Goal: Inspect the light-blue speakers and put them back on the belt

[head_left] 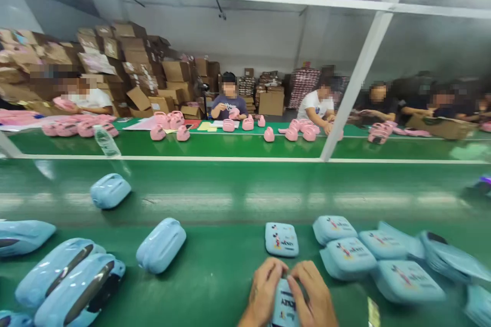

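Low in the view, my left hand (264, 288) and my right hand (311, 291) close around a light-blue plastic shell (284, 306) with dark lettering. Fingers of both hands meet near its far end and hide part of it. Just beyond my fingertips a flat square light-blue panel (282, 239) lies face up, printed with a cartoon mouse. To the right of my hands are stacks of similar printed panels (347, 256). On the left stand rounded light-blue housings, one (161, 245) by itself and a pair with dark strips (80, 291).
A small yellowish packet (373, 311) lies right of my hands. Another blue housing (110, 190) sits farther off on the green surface, near a clear plastic bottle (107, 142). Beyond the white frame post (356, 76), co-workers handle pink housings (229, 125). Cardboard boxes (176, 71) are piled behind.
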Demonstrator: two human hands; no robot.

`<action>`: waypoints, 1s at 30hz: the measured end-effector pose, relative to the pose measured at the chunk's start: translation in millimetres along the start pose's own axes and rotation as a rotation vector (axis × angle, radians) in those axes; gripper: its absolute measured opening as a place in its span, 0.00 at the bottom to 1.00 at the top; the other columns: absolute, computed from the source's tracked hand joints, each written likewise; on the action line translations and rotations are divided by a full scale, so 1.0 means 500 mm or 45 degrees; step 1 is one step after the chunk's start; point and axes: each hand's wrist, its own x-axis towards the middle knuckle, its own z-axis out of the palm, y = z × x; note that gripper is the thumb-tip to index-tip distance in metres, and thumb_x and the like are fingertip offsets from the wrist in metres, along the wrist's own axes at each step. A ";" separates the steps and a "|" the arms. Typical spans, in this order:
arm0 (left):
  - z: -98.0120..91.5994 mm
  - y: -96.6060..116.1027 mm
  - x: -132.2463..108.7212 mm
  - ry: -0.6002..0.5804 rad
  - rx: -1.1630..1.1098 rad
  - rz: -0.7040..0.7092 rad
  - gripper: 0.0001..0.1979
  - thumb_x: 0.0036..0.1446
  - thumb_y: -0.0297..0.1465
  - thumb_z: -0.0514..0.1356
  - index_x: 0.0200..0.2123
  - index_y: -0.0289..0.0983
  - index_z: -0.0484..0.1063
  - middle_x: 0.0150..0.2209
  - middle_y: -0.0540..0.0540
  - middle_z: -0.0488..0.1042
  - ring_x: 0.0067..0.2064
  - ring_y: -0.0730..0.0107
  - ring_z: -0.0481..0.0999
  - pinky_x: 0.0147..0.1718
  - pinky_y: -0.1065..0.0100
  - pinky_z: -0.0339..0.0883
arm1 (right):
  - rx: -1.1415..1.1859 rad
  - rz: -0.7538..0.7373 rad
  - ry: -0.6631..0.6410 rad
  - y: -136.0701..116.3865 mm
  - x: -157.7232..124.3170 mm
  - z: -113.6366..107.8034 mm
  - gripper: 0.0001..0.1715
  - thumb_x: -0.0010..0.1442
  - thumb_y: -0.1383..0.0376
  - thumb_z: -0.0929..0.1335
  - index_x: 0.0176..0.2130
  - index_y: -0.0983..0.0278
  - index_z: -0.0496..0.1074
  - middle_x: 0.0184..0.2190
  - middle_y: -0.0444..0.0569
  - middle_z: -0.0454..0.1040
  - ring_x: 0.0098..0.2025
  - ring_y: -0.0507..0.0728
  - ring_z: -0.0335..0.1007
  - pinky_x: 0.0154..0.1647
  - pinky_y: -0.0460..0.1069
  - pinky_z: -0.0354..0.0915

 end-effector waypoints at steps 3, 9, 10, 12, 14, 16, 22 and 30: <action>-0.013 -0.019 -0.031 0.039 -0.087 -0.015 0.29 0.60 0.56 0.51 0.48 0.39 0.72 0.49 0.41 0.77 0.53 0.51 0.75 0.56 0.55 0.66 | -0.135 0.108 -0.114 -0.036 0.006 -0.030 0.21 0.66 0.49 0.64 0.34 0.58 0.77 0.33 0.50 0.78 0.37 0.63 0.72 0.41 0.54 0.64; -0.016 -0.073 -0.108 0.088 -0.142 0.097 0.42 0.47 0.54 0.67 0.61 0.41 0.64 0.66 0.36 0.66 0.66 0.45 0.64 0.67 0.50 0.55 | -0.062 0.461 -0.147 -0.056 0.021 -0.027 0.31 0.60 0.38 0.65 0.27 0.59 0.78 0.30 0.50 0.80 0.38 0.64 0.73 0.43 0.52 0.63; -0.012 -0.064 -0.108 0.126 -0.189 0.091 0.42 0.46 0.53 0.69 0.61 0.40 0.64 0.66 0.35 0.65 0.67 0.46 0.63 0.67 0.51 0.55 | -0.034 0.504 -0.133 -0.056 0.022 -0.026 0.32 0.58 0.37 0.66 0.26 0.60 0.78 0.31 0.51 0.81 0.39 0.64 0.74 0.44 0.53 0.63; -0.006 -0.022 -0.098 0.218 -0.318 0.041 0.40 0.46 0.52 0.70 0.58 0.39 0.64 0.64 0.34 0.67 0.67 0.46 0.63 0.65 0.52 0.59 | 0.012 0.579 -0.136 -0.058 0.021 -0.023 0.37 0.57 0.34 0.64 0.26 0.62 0.78 0.29 0.52 0.81 0.37 0.64 0.74 0.41 0.53 0.65; -0.003 0.041 -0.085 0.269 -0.436 -0.008 0.35 0.47 0.52 0.69 0.53 0.39 0.67 0.61 0.35 0.70 0.67 0.45 0.64 0.62 0.53 0.63 | 0.257 0.719 -0.179 -0.068 0.015 -0.020 0.40 0.56 0.32 0.63 0.27 0.64 0.78 0.26 0.52 0.80 0.33 0.62 0.75 0.37 0.52 0.67; -0.003 0.106 -0.079 0.201 -0.552 -0.030 0.28 0.54 0.52 0.65 0.50 0.40 0.70 0.58 0.38 0.73 0.64 0.47 0.67 0.58 0.56 0.67 | 0.707 0.914 -0.234 -0.085 0.005 -0.013 0.39 0.57 0.33 0.65 0.31 0.65 0.79 0.25 0.51 0.80 0.31 0.60 0.76 0.34 0.51 0.69; 0.003 0.166 -0.087 -0.030 -0.549 0.086 0.29 0.58 0.52 0.61 0.54 0.38 0.71 0.58 0.37 0.73 0.61 0.44 0.69 0.56 0.55 0.66 | 1.499 1.437 -0.108 -0.121 -0.016 0.017 0.33 0.68 0.44 0.61 0.35 0.67 0.78 0.19 0.47 0.77 0.18 0.56 0.72 0.17 0.47 0.66; -0.001 0.095 -0.088 -0.026 -0.194 0.342 0.37 0.50 0.55 0.67 0.59 0.44 0.71 0.69 0.39 0.57 0.69 0.35 0.54 0.67 0.44 0.50 | 1.662 1.437 0.060 -0.115 -0.024 0.032 0.30 0.69 0.49 0.61 0.36 0.67 0.80 0.24 0.51 0.81 0.21 0.56 0.75 0.17 0.46 0.67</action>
